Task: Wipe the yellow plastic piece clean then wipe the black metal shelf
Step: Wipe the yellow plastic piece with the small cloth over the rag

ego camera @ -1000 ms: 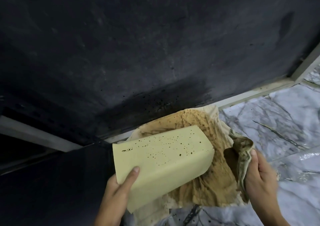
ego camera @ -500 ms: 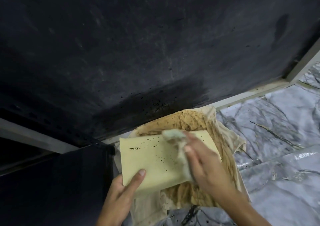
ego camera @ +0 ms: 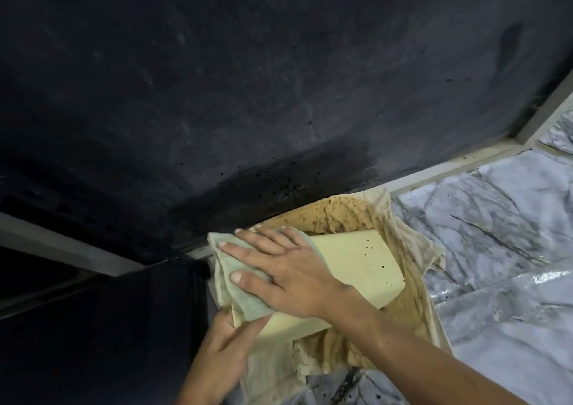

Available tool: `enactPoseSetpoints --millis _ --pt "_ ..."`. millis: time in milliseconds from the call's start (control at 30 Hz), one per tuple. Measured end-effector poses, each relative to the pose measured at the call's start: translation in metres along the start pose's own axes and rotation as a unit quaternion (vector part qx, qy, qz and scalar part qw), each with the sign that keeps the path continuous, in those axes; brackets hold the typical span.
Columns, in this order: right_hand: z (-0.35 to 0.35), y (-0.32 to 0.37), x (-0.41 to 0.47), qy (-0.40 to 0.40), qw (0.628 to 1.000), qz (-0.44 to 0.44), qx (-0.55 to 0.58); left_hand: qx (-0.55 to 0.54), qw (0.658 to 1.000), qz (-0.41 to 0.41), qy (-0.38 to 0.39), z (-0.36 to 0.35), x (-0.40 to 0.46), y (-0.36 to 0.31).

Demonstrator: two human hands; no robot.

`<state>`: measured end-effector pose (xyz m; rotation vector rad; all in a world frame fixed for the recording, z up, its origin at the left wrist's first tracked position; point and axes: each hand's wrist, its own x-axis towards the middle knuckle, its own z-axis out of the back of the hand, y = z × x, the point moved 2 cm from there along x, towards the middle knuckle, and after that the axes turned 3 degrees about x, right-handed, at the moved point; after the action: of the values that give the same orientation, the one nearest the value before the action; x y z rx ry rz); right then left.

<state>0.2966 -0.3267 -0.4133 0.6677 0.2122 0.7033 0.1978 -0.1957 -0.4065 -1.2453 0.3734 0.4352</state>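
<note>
The yellow plastic piece [ego camera: 359, 265] is a pale block with dark specks near its right end, held tilted over a stained brown cloth [ego camera: 412, 311]. My left hand [ego camera: 217, 358] grips its lower left corner from below. My right hand [ego camera: 288, 268] lies flat on the piece's left half, fingers spread, pressing a greenish wiping rag [ego camera: 235, 280] against it. The rag hides the left end of the piece. The black metal shelf [ego camera: 248, 78] fills the upper view, dusty, with dark specks near its front edge.
A marble-patterned floor [ego camera: 496, 249] lies to the right. A pale frame strip [ego camera: 449, 162] runs along the shelf's lower edge. A dark lower surface [ego camera: 93, 327] sits at the left, beside my left hand.
My right hand brought the rag onto the yellow piece and swept it leftward across the top, from the right end to the left end. Many specks on the left part are no longer visible.
</note>
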Motion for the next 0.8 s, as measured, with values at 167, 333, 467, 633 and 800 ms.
enactPoseSetpoints --millis 167,333,467,633,800 --pt "0.004 -0.062 -0.047 -0.042 0.991 -0.127 -0.012 -0.098 0.993 0.048 -0.05 -0.003 -0.001 0.009" --pt "0.011 -0.118 -0.097 -0.163 0.938 -0.294 0.085 -0.086 0.993 0.053 -0.067 -0.008 -0.001 0.008" --pt "0.001 -0.095 -0.091 -0.142 0.938 -0.313 0.035 -0.051 0.997 0.043 -0.045 -0.001 0.003 0.005" --pt "0.003 -0.028 -0.025 -0.064 0.986 -0.148 0.048 -0.005 1.0 0.008 -0.001 -0.005 0.002 -0.003" --pt "0.006 0.006 0.019 -0.039 0.997 -0.066 0.031 0.026 1.0 -0.015 -0.002 -0.009 -0.002 -0.011"
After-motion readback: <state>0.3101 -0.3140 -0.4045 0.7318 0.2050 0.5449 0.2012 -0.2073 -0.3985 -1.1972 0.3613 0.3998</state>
